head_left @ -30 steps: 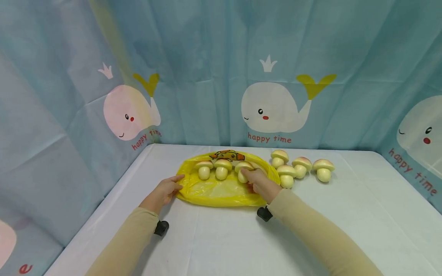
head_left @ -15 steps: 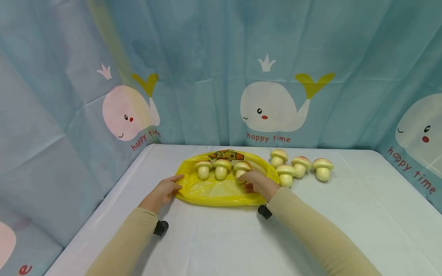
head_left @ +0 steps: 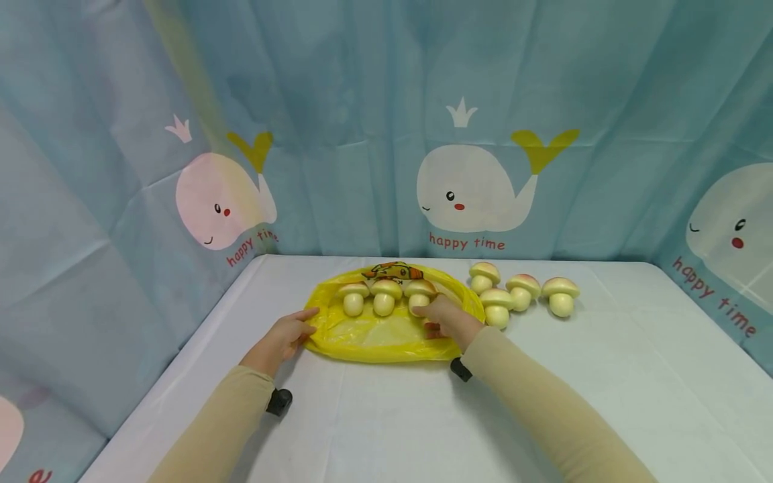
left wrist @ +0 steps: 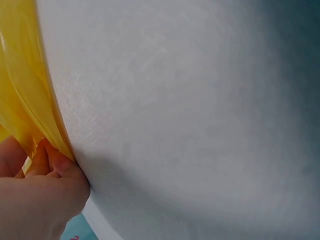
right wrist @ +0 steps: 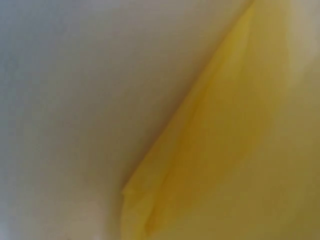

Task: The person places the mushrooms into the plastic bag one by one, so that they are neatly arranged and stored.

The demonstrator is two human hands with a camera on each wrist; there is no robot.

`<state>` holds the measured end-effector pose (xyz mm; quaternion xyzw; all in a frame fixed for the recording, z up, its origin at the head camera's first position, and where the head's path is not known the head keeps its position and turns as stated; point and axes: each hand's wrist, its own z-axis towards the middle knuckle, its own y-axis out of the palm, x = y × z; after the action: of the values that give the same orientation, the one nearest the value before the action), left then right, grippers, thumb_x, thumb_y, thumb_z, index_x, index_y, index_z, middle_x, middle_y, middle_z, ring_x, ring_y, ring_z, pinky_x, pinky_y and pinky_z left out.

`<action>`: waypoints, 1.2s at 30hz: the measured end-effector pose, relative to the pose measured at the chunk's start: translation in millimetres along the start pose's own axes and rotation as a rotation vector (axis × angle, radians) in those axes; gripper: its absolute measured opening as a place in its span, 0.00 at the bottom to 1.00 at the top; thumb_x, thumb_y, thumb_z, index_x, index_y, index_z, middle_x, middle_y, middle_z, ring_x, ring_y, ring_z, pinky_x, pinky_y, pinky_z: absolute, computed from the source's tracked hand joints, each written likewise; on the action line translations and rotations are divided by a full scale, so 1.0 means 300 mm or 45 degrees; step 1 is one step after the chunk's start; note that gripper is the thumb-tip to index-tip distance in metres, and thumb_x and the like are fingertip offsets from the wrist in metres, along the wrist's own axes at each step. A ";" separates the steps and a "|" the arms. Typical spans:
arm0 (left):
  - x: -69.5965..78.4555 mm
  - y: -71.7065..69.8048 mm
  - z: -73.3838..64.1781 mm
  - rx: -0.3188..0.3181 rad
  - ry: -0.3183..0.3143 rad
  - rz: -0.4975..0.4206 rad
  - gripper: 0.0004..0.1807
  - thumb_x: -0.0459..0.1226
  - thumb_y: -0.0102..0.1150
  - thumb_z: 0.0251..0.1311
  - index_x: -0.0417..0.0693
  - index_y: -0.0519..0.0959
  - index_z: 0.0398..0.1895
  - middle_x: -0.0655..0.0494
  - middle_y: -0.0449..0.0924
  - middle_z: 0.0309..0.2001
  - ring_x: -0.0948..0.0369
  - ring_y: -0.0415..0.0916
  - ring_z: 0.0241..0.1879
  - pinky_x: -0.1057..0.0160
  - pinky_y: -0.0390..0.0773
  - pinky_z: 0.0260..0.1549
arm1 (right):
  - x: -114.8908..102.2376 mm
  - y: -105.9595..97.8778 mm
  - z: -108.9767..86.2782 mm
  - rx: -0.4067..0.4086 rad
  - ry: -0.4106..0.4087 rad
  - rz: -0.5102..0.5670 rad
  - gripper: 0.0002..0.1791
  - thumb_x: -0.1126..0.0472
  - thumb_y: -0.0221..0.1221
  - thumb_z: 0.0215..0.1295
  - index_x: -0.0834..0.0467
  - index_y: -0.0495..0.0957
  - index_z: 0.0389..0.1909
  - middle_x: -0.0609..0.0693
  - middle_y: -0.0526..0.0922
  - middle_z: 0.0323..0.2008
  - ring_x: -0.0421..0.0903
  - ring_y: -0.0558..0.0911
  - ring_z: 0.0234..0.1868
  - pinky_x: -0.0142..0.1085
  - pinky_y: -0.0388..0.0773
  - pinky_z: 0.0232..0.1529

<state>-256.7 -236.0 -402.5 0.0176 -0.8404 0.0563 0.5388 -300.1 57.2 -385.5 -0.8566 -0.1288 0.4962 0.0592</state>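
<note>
A yellow plastic bag (head_left: 386, 352) with a printed cartoon lies spread on the table, its mouth wide. Three mushrooms, pale with reddish-tinged caps, stand in a row inside: a left one (head_left: 353, 305), a middle one (head_left: 384, 305) and a right one (head_left: 419, 288). My left hand (head_left: 282, 341) pinches the bag's left edge, and the left wrist view shows fingers (left wrist: 42, 160) curled at the yellow film. Reaching over the bag's right side, my right hand (head_left: 449, 318) holds the right mushroom by its stem. The right wrist view shows only blurred yellow film (right wrist: 210, 150).
To the right of the bag stand several more mushrooms, among them a front one (head_left: 497, 315) close to the bag's rim and a far-right one (head_left: 561, 303). A white cloth (head_left: 374, 429) covers the table. Behind hangs a blue curtain (head_left: 338, 194) printed with whales.
My right hand's fingers have slid from the right mushroom's cap down to its stem, and that mushroom has shifted slightly left toward the other two. The left hand stays at the bag's edge.
</note>
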 end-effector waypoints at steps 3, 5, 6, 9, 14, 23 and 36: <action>-0.001 -0.001 -0.001 -0.002 0.004 0.007 0.31 0.21 0.43 0.67 0.40 0.58 0.73 0.39 0.40 0.76 0.48 0.46 0.71 0.54 0.55 0.67 | 0.000 0.001 0.002 -0.019 -0.007 -0.012 0.40 0.59 0.59 0.69 0.61 0.49 0.74 0.59 0.67 0.53 0.52 0.71 0.37 0.40 0.77 0.35; -0.002 -0.002 -0.002 -0.004 0.007 0.005 0.31 0.21 0.43 0.67 0.39 0.58 0.73 0.39 0.40 0.76 0.47 0.46 0.71 0.54 0.55 0.67 | -0.001 0.001 0.002 -0.020 -0.008 -0.028 0.41 0.59 0.59 0.69 0.61 0.47 0.75 0.59 0.67 0.51 0.51 0.70 0.35 0.40 0.77 0.35; -0.003 -0.003 -0.001 -0.005 0.010 0.007 0.31 0.21 0.43 0.67 0.39 0.58 0.73 0.39 0.39 0.76 0.47 0.46 0.71 0.54 0.54 0.67 | -0.002 0.001 0.001 -0.021 -0.011 -0.033 0.41 0.58 0.59 0.69 0.61 0.47 0.75 0.59 0.67 0.50 0.51 0.70 0.35 0.39 0.77 0.35; -0.004 -0.003 -0.001 -0.007 0.010 0.007 0.31 0.21 0.43 0.67 0.39 0.58 0.73 0.39 0.39 0.76 0.47 0.46 0.72 0.54 0.54 0.67 | -0.005 0.001 -0.006 -0.012 -0.010 -0.040 0.42 0.58 0.60 0.68 0.60 0.47 0.75 0.58 0.67 0.48 0.50 0.69 0.33 0.39 0.77 0.34; -0.005 -0.002 0.000 -0.005 0.012 0.010 0.31 0.21 0.43 0.67 0.39 0.58 0.73 0.39 0.40 0.76 0.48 0.46 0.71 0.54 0.54 0.67 | -0.002 0.001 -0.016 0.000 -0.016 -0.048 0.40 0.58 0.61 0.67 0.63 0.51 0.73 0.58 0.68 0.48 0.49 0.70 0.33 0.38 0.77 0.34; -0.003 0.002 -0.007 0.001 0.017 0.020 0.31 0.21 0.43 0.67 0.40 0.58 0.73 0.39 0.40 0.76 0.48 0.47 0.70 0.55 0.55 0.66 | 0.019 0.000 -0.015 0.037 -0.016 0.026 0.32 0.60 0.60 0.68 0.66 0.60 0.67 0.57 0.68 0.49 0.51 0.73 0.41 0.40 0.79 0.39; 0.001 0.004 -0.011 0.005 0.010 0.015 0.31 0.21 0.43 0.67 0.39 0.58 0.73 0.39 0.39 0.76 0.49 0.46 0.71 0.54 0.54 0.67 | 0.013 -0.001 -0.013 0.070 -0.042 -0.019 0.45 0.61 0.60 0.68 0.61 0.44 0.76 0.61 0.66 0.60 0.53 0.75 0.39 0.41 0.77 0.38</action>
<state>-253.8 -234.5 -401.0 0.0134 -0.8383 0.0613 0.5416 -294.7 58.6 -386.8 -0.8454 -0.1223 0.5130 0.0842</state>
